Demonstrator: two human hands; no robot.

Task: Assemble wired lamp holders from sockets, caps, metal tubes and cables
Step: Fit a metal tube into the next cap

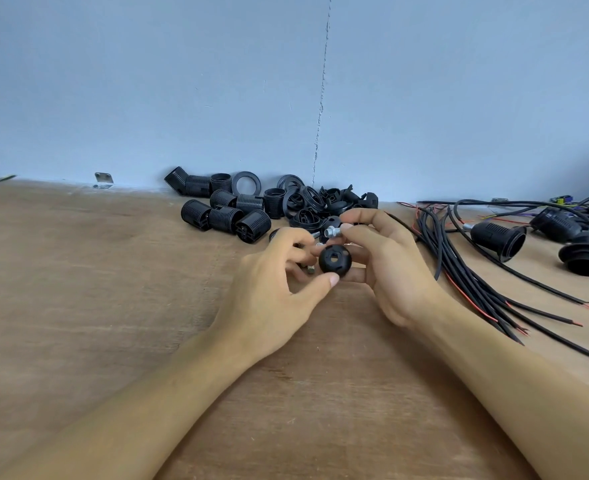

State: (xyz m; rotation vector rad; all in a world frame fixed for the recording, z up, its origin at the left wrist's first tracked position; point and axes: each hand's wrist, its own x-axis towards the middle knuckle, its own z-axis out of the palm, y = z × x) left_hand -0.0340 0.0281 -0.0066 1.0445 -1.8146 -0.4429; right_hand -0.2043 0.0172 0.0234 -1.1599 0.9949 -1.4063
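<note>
Leaving loose sockets (227, 216) heaped at back left of the worktop (78, 306), my left grip (279, 271) pinches the black cap (334, 258), hole turned toward me; just above it my right grip (390, 268) pinches the metal tube (333, 232), long axis level, free end pointing left. Rightward, cables (476, 271) fan out, and nothing blocks the hole.

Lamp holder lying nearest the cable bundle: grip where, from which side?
Take the lamp holder by its ribbed barrel, just behind the flared skirt, coming down from above with fingers on the near and far sides. It lies on its side, mouth toward lower right, so the barrel's flanks are free; the skirt tapers and may slip.
</note>
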